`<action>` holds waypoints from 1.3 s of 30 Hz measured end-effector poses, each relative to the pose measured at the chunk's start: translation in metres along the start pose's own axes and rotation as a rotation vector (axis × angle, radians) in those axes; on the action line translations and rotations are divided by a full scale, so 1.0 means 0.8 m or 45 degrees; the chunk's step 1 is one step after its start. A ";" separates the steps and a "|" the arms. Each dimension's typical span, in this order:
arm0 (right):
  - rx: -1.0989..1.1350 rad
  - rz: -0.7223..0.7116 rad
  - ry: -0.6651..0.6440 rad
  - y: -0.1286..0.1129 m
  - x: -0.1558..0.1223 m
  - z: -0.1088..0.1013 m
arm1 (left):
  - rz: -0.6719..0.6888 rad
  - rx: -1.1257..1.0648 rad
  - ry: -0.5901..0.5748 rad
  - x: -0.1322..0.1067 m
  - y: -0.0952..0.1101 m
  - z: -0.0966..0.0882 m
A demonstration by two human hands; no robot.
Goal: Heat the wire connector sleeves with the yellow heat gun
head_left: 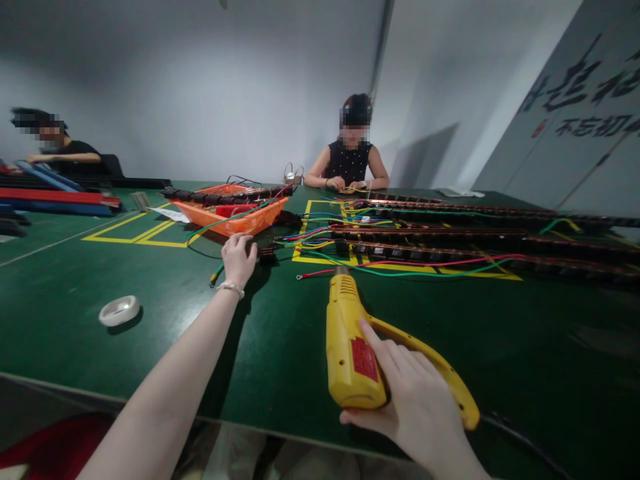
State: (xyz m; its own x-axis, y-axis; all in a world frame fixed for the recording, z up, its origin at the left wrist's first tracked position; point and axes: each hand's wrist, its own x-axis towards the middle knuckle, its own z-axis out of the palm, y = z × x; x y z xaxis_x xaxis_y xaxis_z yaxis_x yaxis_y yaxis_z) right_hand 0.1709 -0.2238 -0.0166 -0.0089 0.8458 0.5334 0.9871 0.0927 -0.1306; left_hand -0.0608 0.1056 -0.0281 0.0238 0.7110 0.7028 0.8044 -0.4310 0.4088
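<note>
Basically: right hand (pixel 417 390) on the heat gun (pixel 345 347), left hand (pixel 240 259) by the basket (pixel 263 217)

Yellow gun is over the near part of the table (pixel 280 353), right of centre; nozzle (pixel 342 270) points away from the wearer, toward the loose wire ends, handle swung out right; reads as a sensible hold, hot end off the body, cord (pixel 520 437) trailing right, away from the left arm.

Right fingers: closed round the gun's rear body; thumb behind the back end, index laid along the side by the red label (pixel 364 359); all well back from the nozzle.

Left fingers: part-curled, thumb a little apart; they sit at the orange basket's near side, beside a dark block (pixel 267 255); tips are hidden and the frame is soft, so can't tell if they pinch anything.

Layout: long copper-edged strips (pixel 430 232) run side by side to the right, coloured leads (pixel 311 235) facing left, presumably for reach; red wire (pixel 320 273) with a ring terminal (pixel 299 277) ends just left of the nozzle; yellow tape (pixel 160 244) probably marks stations; white ring (pixel 117 320) lies apart at left; a person (pixel 350 163) sits opposite, hands at the table.
</note>
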 end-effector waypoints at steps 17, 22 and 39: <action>0.036 -0.047 -0.029 0.004 -0.002 0.001 | -0.324 -0.139 -0.087 -0.010 -0.027 -0.041; 0.043 -0.033 -0.073 0.005 -0.001 0.000 | -0.010 -0.298 0.273 -0.011 0.026 -0.076; -0.011 -0.086 -0.081 0.041 -0.036 -0.041 | 0.131 -1.131 -0.481 -0.063 0.106 -0.019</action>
State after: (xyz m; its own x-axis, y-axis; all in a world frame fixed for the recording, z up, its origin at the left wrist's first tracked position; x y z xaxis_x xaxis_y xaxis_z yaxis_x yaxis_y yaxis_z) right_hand 0.2085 -0.2621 -0.0090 -0.0851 0.8694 0.4868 0.9852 0.1464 -0.0891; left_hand -0.0023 0.0249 -0.0200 0.3827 0.7110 0.5899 0.0499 -0.6535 0.7553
